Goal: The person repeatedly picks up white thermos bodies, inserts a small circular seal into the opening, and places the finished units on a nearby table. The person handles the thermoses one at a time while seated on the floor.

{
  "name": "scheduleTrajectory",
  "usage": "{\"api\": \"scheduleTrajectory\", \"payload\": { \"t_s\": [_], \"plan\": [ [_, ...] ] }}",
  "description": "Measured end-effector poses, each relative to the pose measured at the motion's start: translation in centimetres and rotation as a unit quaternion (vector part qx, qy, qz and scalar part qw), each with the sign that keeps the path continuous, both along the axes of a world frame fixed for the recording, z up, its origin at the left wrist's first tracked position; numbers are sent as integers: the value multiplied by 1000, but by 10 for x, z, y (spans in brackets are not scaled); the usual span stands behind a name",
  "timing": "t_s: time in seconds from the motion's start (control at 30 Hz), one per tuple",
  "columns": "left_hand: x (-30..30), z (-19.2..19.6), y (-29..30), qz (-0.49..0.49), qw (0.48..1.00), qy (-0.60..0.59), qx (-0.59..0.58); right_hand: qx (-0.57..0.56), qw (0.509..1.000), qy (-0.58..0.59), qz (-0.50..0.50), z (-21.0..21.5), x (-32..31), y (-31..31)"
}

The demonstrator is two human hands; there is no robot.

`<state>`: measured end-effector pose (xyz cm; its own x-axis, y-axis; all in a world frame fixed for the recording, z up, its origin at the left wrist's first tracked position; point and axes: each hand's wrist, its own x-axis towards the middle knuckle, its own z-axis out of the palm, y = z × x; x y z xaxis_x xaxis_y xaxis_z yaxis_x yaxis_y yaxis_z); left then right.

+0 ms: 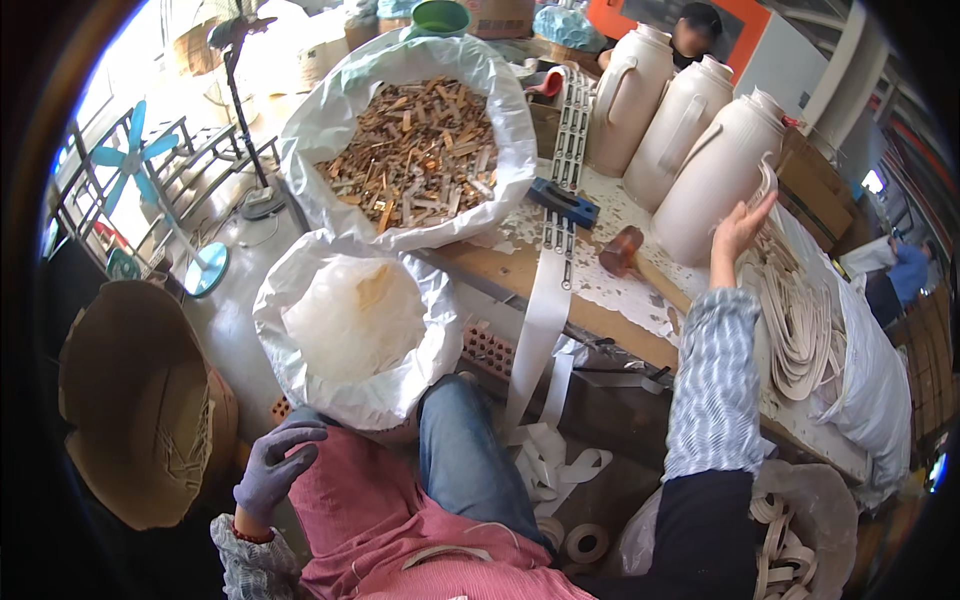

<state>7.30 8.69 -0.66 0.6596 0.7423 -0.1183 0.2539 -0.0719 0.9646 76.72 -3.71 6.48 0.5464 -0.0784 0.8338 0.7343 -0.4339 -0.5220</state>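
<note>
My right hand (738,240), bare, is raised beside the nearest of three tall beige jugs (720,180). Its fingers are closed on a curved beige strip (768,178), whose tip rises above them against the jug's side. My left hand (275,468), in a purple-grey glove, hovers by my left thigh, its bent fingers apart and nothing visible in them. On the bench left of my right forearm lies a mallet (625,255) with a brown head and wooden handle. Behind it, a blue block-shaped tool (563,203) rests across a white band (541,325) carrying a row of slotted metal pieces.
A white sack (300,150) of brown and clear scraps stands far left, with a smaller white bag (440,350) before me. Beige strips (800,320) lie piled on the right. A cardboard drum (225,400) and blue fan (130,160) stand left. Another person (697,32) is behind the jugs.
</note>
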Motion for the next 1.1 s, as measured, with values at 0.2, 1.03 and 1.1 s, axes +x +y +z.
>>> {"api": "scheduleTrajectory", "payload": {
  "t_s": [0.2, 1.03, 1.1],
  "plan": [
    [-69, -63, 5, 110, 994, 3, -4, -194, 949, -119, 217, -59, -112, 70],
    [-371, -390, -426, 233, 787, 423, -384, -330, 844, -97, 411, -137, -261, 64],
    [-371, -417, -448, 150, 773, 468, -402, -314, 833, -64, 450, -132, -297, 78]
  ]
}}
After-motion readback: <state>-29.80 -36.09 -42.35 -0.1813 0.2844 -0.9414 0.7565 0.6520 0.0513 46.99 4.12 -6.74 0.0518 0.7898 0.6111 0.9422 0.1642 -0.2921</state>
